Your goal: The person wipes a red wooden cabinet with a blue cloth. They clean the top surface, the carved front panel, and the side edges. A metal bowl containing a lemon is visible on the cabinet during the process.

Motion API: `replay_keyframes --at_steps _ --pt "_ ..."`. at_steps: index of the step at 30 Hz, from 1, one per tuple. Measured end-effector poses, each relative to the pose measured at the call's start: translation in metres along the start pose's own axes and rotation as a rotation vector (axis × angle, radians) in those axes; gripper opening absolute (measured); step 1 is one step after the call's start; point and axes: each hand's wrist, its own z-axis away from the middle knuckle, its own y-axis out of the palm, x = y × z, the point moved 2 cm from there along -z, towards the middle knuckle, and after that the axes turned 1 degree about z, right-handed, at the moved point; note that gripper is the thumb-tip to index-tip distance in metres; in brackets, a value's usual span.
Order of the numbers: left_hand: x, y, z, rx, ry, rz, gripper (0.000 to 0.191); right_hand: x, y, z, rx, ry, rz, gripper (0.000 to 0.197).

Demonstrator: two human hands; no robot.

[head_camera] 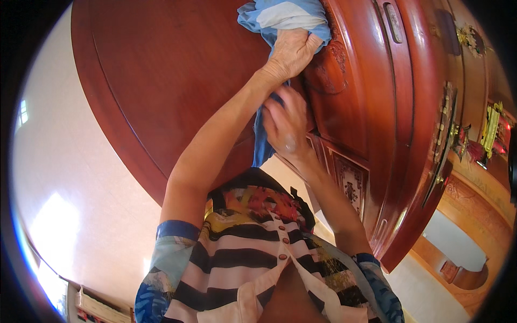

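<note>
At the top of the view, a light-blue and white cloth (297, 16) is bunched on reddish-brown wooden furniture. My left hand (294, 50) grips this cloth, and its folds hide the fingers. Just below the left wrist, my right hand (287, 121) is slightly blurred, with bent fingers against a darker blue length of cloth (262, 141). Whether those fingers are closed on it, I cannot tell. That length hangs past the edge of the wooden surface towards my waist; its link to the upper bundle is hidden behind my left wrist.
A broad, polished wooden top (173, 72) spreads to the left. On the right rises a carved wooden panel (335, 68), with an inlaid panel (350, 183) lower down. Pale floor (80, 133) lies beyond the left edge. Carved light-wood furniture (464, 194) stands far right.
</note>
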Motion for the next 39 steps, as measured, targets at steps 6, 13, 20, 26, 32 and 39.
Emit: replay_keyframes --at_steps 6,13,20,26,32,39 --pt "-0.003 -0.010 -0.004 0.062 -0.047 0.014 0.047 -0.020 0.021 -0.012 -0.200 0.021 0.081 0.046" --pt "0.006 -0.015 0.000 0.097 -0.048 -0.064 0.044 -0.022 0.001 -0.019 -0.060 0.023 0.050 0.039" --pt "-0.017 -0.007 0.021 0.096 0.094 -0.172 0.031 -0.023 0.031 -0.011 0.024 0.003 0.035 0.043" --pt "-0.050 0.010 0.036 0.187 -0.205 0.087 0.034 -0.025 0.039 -0.007 0.105 0.072 0.094 0.062" --pt "-0.015 -0.011 -0.037 -0.061 -0.132 -0.112 0.038 -0.030 0.040 -0.001 0.071 0.032 0.042 0.057" --pt "-0.068 0.028 0.045 -0.052 -0.182 0.069 0.024 -0.032 0.032 -0.003 -0.005 -0.043 0.137 0.059"
